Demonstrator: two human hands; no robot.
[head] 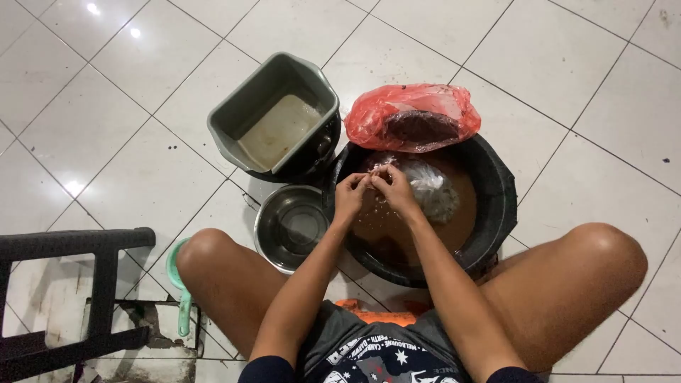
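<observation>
Both hands, left hand (pixel 351 191) and right hand (pixel 394 188), pinch tight on small item (too tiny to identify) over black basin (pixel 496 206) so brown water drips back; steel bowl (pixel 294 227) beside.

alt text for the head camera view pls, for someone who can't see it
Seen from above, a person sitting on a white tiled floor brings the left hand and right hand together, pinching something small over a black basin of brown water holding a clear plastic bag. A red plastic bag rests on its far rim; a grey tub and steel bowl stand left.
</observation>
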